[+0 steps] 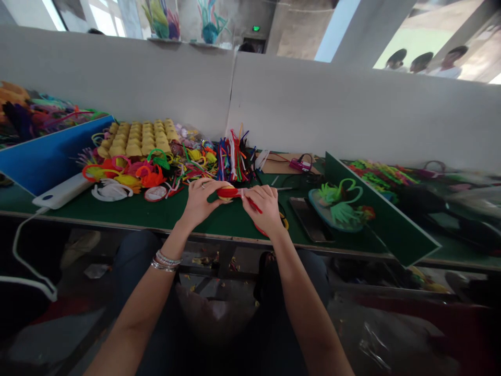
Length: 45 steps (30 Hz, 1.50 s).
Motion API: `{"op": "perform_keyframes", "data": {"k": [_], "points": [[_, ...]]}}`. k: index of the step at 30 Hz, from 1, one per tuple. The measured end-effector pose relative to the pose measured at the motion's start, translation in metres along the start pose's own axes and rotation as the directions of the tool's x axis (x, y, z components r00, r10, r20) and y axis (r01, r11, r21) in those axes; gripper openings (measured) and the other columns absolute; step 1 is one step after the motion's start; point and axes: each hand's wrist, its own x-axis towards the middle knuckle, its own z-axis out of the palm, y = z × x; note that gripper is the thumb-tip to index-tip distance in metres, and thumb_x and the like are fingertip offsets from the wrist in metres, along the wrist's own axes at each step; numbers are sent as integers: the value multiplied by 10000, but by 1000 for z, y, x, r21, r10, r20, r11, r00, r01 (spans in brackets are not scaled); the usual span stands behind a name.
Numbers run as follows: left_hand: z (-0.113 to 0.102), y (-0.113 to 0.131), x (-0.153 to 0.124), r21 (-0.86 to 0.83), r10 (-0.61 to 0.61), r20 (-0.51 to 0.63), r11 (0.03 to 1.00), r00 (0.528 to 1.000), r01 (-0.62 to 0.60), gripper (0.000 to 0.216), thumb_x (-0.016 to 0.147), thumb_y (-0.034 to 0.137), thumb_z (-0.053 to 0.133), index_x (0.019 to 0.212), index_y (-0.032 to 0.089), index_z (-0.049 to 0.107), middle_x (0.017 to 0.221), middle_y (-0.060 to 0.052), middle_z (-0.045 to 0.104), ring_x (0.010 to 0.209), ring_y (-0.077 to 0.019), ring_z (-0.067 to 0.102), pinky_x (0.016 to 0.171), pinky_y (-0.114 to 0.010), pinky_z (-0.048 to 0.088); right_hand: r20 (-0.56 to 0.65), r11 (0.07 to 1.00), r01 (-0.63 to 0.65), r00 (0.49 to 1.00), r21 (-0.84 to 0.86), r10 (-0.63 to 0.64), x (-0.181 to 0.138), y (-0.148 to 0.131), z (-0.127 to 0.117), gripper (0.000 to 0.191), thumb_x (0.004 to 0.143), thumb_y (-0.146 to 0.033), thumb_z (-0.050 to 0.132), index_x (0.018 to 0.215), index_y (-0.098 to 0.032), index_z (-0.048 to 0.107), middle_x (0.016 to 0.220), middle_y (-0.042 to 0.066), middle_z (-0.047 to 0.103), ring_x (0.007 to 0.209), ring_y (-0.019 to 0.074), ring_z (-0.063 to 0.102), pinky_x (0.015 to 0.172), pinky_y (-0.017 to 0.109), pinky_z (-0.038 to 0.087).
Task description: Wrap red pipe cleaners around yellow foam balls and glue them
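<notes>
My left hand [201,201] and my right hand [265,208] meet over the green table [156,211], both closed on a red pipe cleaner [234,192]. The pipe cleaner runs between the two hands and wraps a small yellow round piece [226,197] held in the left fingers. One red end sticks out across my right hand. A ring shows on my left hand and bracelets on that wrist. Under my right hand lies a red and yellow ring shape [282,223], partly hidden.
A pile of coloured pipe-cleaner shapes [136,175] and yellow pieces [136,138] lies at left, a bundle of straight pipe cleaners [234,156] behind my hands. A white power bank [62,190], a phone [311,218], a green craft flower on a blue plate [340,209] and green dividers [376,209] stand nearby.
</notes>
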Motion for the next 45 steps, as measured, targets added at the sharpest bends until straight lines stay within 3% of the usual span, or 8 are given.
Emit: {"op": "perform_keyframes", "data": {"k": [8, 19, 27, 37, 45], "points": [[2, -2, -1, -72, 32, -37, 997, 999, -35, 413, 719, 346, 690, 1121, 310, 599, 1123, -12, 662, 1068, -217, 507, 980, -413, 306, -32, 996, -20, 999, 90, 23, 1, 1, 1, 147, 856, -210, 517, 714, -211, 554, 713, -8, 628, 751, 150, 506, 696, 315, 301], [8, -1, 1, -415, -9, -44, 910, 999, -10, 424, 661, 366, 728, 1058, 256, 630, 1050, -45, 660, 1009, -193, 538, 919, -380, 422, -24, 965, -102, 994, 240, 111, 4, -3, -6, 220, 854, -218, 508, 635, -205, 489, 673, -8, 612, 707, 148, 494, 675, 322, 301], [5, -2, 1, -425, 12, 8, 905, 1000, -7, 444, 645, 369, 740, 1061, 259, 630, 1056, -59, 663, 1019, -205, 529, 933, -410, 413, -11, 951, -134, 990, 278, 143, 5, -5, -7, 235, 849, -216, 515, 617, -202, 478, 655, -13, 616, 673, 140, 486, 670, 323, 307], [6, 1, 0, -475, -12, -18, 880, 1000, 2, 443, 633, 370, 750, 1044, 252, 634, 1038, -62, 653, 1022, -202, 525, 935, -407, 409, 5, 948, -130, 991, 291, 134, 4, -2, -4, 218, 825, -189, 518, 612, -201, 472, 660, -12, 622, 668, 140, 495, 671, 322, 321], [5, 3, 0, -496, -18, 55, 867, 998, 43, 426, 672, 372, 725, 1061, 240, 609, 1075, -67, 644, 1031, -202, 528, 932, -415, 410, 36, 933, -172, 985, 315, 170, 5, -4, -6, 245, 850, -239, 495, 609, -206, 465, 668, 0, 628, 670, 151, 507, 679, 336, 331]]}}
